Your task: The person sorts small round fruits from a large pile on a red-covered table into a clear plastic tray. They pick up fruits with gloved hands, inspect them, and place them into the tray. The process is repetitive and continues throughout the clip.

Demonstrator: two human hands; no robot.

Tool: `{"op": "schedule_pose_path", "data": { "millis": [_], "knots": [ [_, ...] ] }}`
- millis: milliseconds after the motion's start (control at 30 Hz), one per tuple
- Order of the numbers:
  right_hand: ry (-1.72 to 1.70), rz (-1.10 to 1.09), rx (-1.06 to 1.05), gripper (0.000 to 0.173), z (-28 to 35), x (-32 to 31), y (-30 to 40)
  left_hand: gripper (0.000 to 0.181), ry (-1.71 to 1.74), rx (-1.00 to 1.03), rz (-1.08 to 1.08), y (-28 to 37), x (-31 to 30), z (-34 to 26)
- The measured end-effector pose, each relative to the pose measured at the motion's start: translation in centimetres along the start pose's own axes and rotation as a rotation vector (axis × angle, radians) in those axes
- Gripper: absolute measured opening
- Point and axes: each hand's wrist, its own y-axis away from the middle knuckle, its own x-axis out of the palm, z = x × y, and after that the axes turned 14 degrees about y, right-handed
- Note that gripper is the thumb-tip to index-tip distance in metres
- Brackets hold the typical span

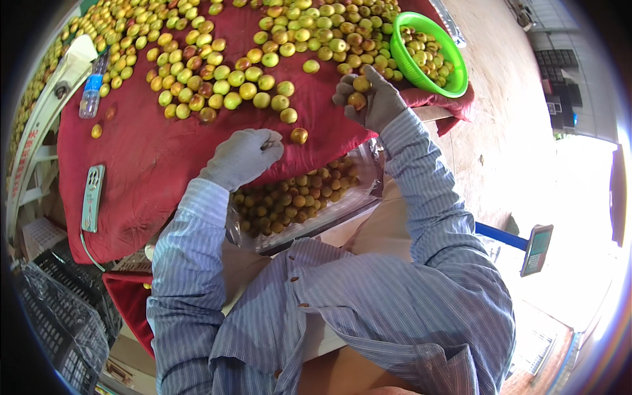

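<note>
Many small round yellow-green and reddish fruits, which look like jujubes [236, 78], lie spread on a table with a red cloth [133, 158]. My right hand [375, 98], in a grey glove, is palm up with two fruits [357, 100] in its fingers, just left of a green plastic basket [429, 54] partly filled with fruit. My left hand [244, 155], gloved too, is curled over the cloth near the table's front edge; whether something is inside its fingers is hidden. A single fruit [298, 136] lies on the cloth between the hands.
Below the table edge, a plastic-lined crate holds more fruit [296, 200]. At the left are a phone [93, 197] with a cable, a plastic bottle [92, 91] and a white machine frame [44, 113]. Black crates [64, 306] stand lower left; a scale display [536, 250] is at right.
</note>
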Motion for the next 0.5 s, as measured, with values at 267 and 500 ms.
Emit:
{"op": "schedule_pose_path", "data": {
  "millis": [267,500],
  "knots": [
    [0.0,-0.038,-0.108,0.044,2.1,-1.1,0.5,0.042,-0.181,-0.025,-0.323,-1.5,-0.5,1.5],
    [-0.013,0.032,-0.08,0.047,1.6,-1.9,-0.9,0.065,-0.219,0.101,-0.498,-4.2,-0.2,5.4]
  ]
}}
